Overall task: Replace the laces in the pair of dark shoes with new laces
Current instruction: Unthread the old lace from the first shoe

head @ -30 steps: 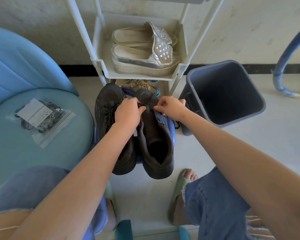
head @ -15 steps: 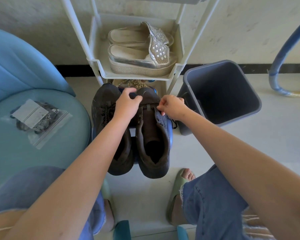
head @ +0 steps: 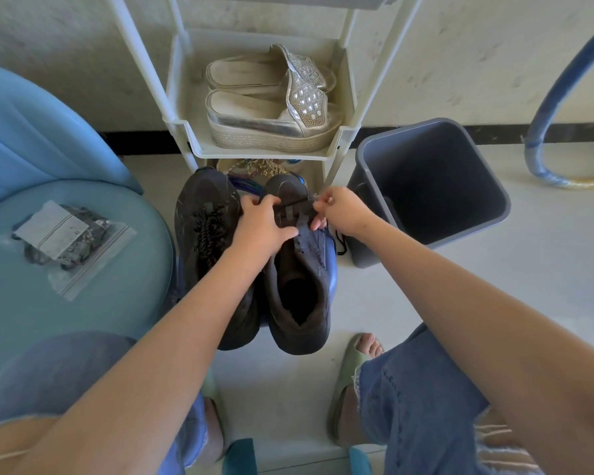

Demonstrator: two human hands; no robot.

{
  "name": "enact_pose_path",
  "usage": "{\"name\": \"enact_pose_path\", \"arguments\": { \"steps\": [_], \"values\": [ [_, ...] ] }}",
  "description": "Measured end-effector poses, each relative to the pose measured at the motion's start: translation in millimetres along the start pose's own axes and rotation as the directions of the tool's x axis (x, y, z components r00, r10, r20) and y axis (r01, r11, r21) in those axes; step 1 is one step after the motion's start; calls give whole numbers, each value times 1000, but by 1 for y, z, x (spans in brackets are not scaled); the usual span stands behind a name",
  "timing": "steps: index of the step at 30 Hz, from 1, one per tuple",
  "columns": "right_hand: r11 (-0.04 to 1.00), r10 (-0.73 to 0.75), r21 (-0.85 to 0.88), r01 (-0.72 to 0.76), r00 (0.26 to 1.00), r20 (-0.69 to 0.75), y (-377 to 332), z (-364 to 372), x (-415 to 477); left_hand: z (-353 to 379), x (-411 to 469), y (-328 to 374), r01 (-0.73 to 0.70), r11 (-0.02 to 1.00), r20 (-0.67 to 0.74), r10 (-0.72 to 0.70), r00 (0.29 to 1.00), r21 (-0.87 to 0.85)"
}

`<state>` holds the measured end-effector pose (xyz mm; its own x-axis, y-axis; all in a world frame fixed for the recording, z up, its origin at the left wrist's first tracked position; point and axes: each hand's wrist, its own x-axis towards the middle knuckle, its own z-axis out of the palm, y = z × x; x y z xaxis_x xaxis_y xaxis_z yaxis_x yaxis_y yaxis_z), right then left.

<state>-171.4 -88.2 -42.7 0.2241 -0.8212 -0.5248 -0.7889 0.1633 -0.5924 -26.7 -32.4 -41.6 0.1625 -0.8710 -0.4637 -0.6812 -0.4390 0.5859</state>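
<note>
Two dark brown shoes stand side by side on a blue stool. The left shoe (head: pixel 204 228) keeps its black speckled lace. The right shoe (head: pixel 297 286) is almost unlaced, its tongue open. A black lace (head: pixel 297 201) is stretched across its toe end. My left hand (head: pixel 263 224) pinches the lace's left end over the shoe. My right hand (head: pixel 343 210) pinches the right end at the shoe's right edge. A loose lace tail (head: pixel 340 243) hangs by the bin. A clear zip bag of new dark laces (head: pixel 64 240) lies on the blue chair seat.
A grey bin (head: pixel 432 186) stands to the right of the shoes. Behind them is a white shoe rack (head: pixel 264 152) holding silver platform sandals (head: pixel 271 108). The blue chair (head: pixel 48 200) is at left. My knees and green slippers are below.
My hands have drawn apart at the toe end of the right shoe, so the black lace now runs taut between them. The camera view shifted slightly.
</note>
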Motion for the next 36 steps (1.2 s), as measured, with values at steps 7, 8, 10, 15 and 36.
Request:
{"name": "enact_pose_path", "arguments": {
  "steps": [7,8,10,15,36],
  "values": [
    [955,264,221,-197,905,-334,7,-17,4,0,-5,-4,-44,986,-30,50,998,160],
    [962,213,239,-133,913,-348,6,-16,4,1,-5,-3,-45,983,-41,53,998,179],
    [992,86,114,-54,950,-300,3,-11,3,3,-6,-3,-13,978,-56,26,998,206],
    [992,-61,-113,54,997,-57,-2,2,5,-2,-5,-3,39,986,-77,-27,997,161],
    [864,45,-469,-183,956,-290,7,-27,-8,5,-7,2,84,983,-33,-79,996,161]
  ]
}}
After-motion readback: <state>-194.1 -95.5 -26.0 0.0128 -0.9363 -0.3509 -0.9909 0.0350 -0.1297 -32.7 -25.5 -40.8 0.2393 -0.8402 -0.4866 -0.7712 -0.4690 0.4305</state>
